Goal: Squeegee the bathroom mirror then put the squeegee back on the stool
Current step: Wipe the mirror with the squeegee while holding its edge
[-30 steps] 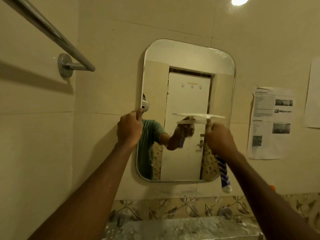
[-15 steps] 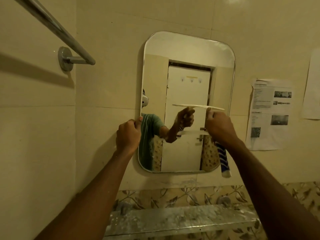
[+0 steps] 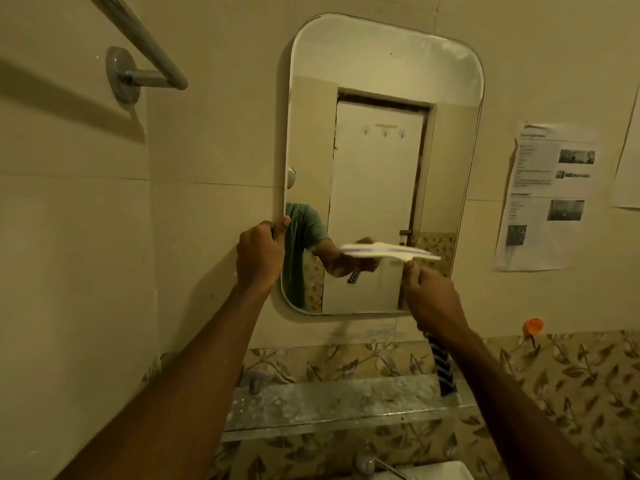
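A rounded rectangular mirror (image 3: 381,98) hangs on the beige tiled wall. My right hand (image 3: 433,299) grips the blue-and-white striped handle of a squeegee (image 3: 415,255), whose white blade lies flat across the lower right part of the glass. The handle's end sticks out below my wrist. My left hand (image 3: 259,258) clasps the mirror's left edge at about the same height, thumb on the glass. The mirror reflects a white door, a green sleeve and the hand with the squeegee. No stool is in view.
A metal towel bar (image 3: 145,50) juts from the wall at upper left. Printed sheets (image 3: 547,199) are stuck to the wall right of the mirror. Below it runs a glass shelf (image 3: 329,407), with an orange hook (image 3: 533,327) at right and a tap (image 3: 370,459) at the bottom.
My right hand has drawn the squeegee blade down the mirror toward its lower part. My left hand has stayed on the mirror's left edge. The camera view has tilted downward.
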The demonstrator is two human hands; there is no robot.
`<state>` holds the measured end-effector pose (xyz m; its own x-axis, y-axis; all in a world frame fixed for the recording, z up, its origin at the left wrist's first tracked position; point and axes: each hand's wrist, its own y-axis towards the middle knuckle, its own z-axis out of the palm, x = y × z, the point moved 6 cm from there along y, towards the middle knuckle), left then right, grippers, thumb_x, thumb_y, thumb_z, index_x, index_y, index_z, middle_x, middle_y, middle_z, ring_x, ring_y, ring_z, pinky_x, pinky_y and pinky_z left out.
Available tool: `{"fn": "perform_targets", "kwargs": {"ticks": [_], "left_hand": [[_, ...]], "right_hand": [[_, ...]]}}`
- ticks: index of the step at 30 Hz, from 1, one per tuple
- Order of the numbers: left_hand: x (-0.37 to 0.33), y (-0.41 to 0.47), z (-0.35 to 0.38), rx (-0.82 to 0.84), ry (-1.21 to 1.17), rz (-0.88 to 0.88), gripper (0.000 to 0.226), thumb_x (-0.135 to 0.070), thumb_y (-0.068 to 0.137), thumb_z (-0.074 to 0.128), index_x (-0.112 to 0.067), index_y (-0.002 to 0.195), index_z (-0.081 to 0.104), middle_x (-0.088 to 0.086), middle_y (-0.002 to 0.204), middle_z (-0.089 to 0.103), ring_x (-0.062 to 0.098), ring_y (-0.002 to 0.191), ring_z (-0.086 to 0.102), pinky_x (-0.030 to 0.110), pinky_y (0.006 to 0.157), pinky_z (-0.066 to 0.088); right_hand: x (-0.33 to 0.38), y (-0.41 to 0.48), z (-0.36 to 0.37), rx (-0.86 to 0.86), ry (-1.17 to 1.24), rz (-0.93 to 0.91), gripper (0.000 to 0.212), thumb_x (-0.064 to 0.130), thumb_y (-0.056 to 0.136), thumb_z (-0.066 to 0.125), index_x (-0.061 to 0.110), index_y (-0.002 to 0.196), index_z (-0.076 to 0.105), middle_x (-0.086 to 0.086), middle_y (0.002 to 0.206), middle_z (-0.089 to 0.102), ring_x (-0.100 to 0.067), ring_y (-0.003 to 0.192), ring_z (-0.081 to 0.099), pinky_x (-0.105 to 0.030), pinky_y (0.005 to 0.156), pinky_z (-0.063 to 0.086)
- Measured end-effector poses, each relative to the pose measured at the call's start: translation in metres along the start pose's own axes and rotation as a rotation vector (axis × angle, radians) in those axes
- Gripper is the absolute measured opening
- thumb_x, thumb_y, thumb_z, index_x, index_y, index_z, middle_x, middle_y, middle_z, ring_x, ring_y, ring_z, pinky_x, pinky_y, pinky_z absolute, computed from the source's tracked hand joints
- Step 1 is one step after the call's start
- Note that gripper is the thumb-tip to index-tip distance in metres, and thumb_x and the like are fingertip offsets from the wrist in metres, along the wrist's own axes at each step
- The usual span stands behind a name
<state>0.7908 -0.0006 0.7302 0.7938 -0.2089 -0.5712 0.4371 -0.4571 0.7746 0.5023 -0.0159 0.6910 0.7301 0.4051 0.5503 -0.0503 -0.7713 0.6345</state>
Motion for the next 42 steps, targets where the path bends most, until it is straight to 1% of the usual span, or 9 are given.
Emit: {"fn": "perform_targets", "kwargs": {"ticks": [5, 10, 17, 20, 24, 29, 33, 36, 42], "left_hand": [[0.003, -0.001, 0.003, -0.005, -0.014, -0.01, 0.049, -0.046, 0.098, 0.044, -0.004, 0.083, 0.064, 0.005, 0.069, 0.056, 0.019, 0.064, 0.053, 0.027, 0.054, 0.034], [0.004, -0.001, 0.005, -0.039, -0.008, -0.001, 0.049, -0.046, 0.097, 0.044, -0.004, 0.082, 0.064, 0.003, 0.069, 0.055, 0.018, 0.064, 0.05, 0.024, 0.052, 0.028], [0.005, -0.002, 0.006, -0.039, -0.029, -0.001, 0.049, -0.044, 0.098, 0.043, -0.002, 0.085, 0.064, 0.004, 0.071, 0.055, 0.018, 0.065, 0.052, 0.027, 0.055, 0.033], [0.006, -0.001, 0.007, -0.042, -0.028, -0.006, 0.048, -0.044, 0.098, 0.043, -0.003, 0.085, 0.064, 0.004, 0.071, 0.055, 0.019, 0.066, 0.052, 0.029, 0.056, 0.034], [0.007, -0.001, 0.008, -0.054, -0.016, -0.009, 0.046, -0.043, 0.098, 0.045, -0.004, 0.085, 0.064, 0.008, 0.073, 0.06, 0.018, 0.066, 0.052, 0.028, 0.056, 0.034], [0.006, -0.001, 0.007, -0.072, -0.004, 0.009, 0.048, -0.044, 0.098, 0.044, -0.002, 0.086, 0.064, 0.015, 0.079, 0.066, 0.024, 0.068, 0.056, 0.031, 0.059, 0.037], [0.005, -0.001, 0.006, -0.048, -0.016, 0.006, 0.049, -0.045, 0.098, 0.042, -0.002, 0.089, 0.065, 0.017, 0.084, 0.068, 0.031, 0.077, 0.063, 0.038, 0.064, 0.048], [0.004, -0.001, 0.005, -0.028, -0.024, -0.004, 0.05, -0.046, 0.099, 0.041, -0.003, 0.09, 0.065, 0.017, 0.085, 0.069, 0.032, 0.079, 0.064, 0.041, 0.068, 0.053], [0.004, -0.002, 0.004, -0.043, -0.006, 0.006, 0.051, -0.047, 0.098, 0.041, -0.003, 0.092, 0.065, 0.017, 0.087, 0.069, 0.031, 0.08, 0.064, 0.035, 0.064, 0.047]], "right_hand": [[0.023, 0.031, -0.03, -0.078, 0.068, -0.089, 0.048, 0.031, 0.103, 0.029, 0.009, 0.076, 0.061, -0.008, 0.063, 0.062, -0.02, 0.053, 0.059, -0.024, 0.043, 0.043], [-0.015, -0.01, 0.012, -0.051, 0.034, -0.026, 0.044, 0.031, 0.103, 0.03, 0.011, 0.079, 0.06, -0.005, 0.058, 0.059, -0.019, 0.048, 0.057, -0.03, 0.043, 0.047], [-0.052, -0.05, 0.047, 0.009, -0.059, 0.052, 0.049, 0.036, 0.102, 0.028, 0.024, 0.059, 0.047, 0.003, 0.05, 0.051, -0.008, 0.043, 0.048, -0.022, 0.04, 0.027], [-0.038, -0.031, 0.029, -0.045, -0.013, -0.004, 0.046, 0.035, 0.102, 0.03, 0.022, 0.063, 0.051, 0.0, 0.052, 0.054, -0.01, 0.041, 0.047, -0.021, 0.038, 0.029], [-0.017, -0.001, 0.006, -0.111, 0.007, -0.044, 0.048, 0.036, 0.102, 0.028, 0.016, 0.07, 0.056, -0.002, 0.055, 0.058, -0.016, 0.044, 0.055, -0.028, 0.041, 0.045], [-0.045, -0.036, 0.038, -0.109, -0.048, -0.026, 0.044, 0.033, 0.103, 0.03, 0.018, 0.069, 0.052, 0.007, 0.051, 0.048, -0.006, 0.042, 0.045, -0.021, 0.038, 0.025], [-0.075, -0.072, 0.063, -0.037, -0.048, 0.03, 0.046, 0.033, 0.103, 0.029, 0.012, 0.073, 0.057, 0.008, 0.051, 0.049, -0.005, 0.044, 0.047, -0.022, 0.039, 0.025], [-0.07, -0.074, 0.058, -0.054, -0.049, 0.011, 0.043, 0.033, 0.103, 0.028, 0.019, 0.069, 0.051, 0.009, 0.05, 0.049, -0.004, 0.043, 0.046, -0.019, 0.038, 0.024], [-0.037, -0.03, 0.032, -0.151, 0.031, -0.038, 0.042, 0.034, 0.103, 0.03, 0.017, 0.073, 0.053, 0.002, 0.055, 0.054, -0.011, 0.047, 0.051, -0.024, 0.039, 0.034]]}}
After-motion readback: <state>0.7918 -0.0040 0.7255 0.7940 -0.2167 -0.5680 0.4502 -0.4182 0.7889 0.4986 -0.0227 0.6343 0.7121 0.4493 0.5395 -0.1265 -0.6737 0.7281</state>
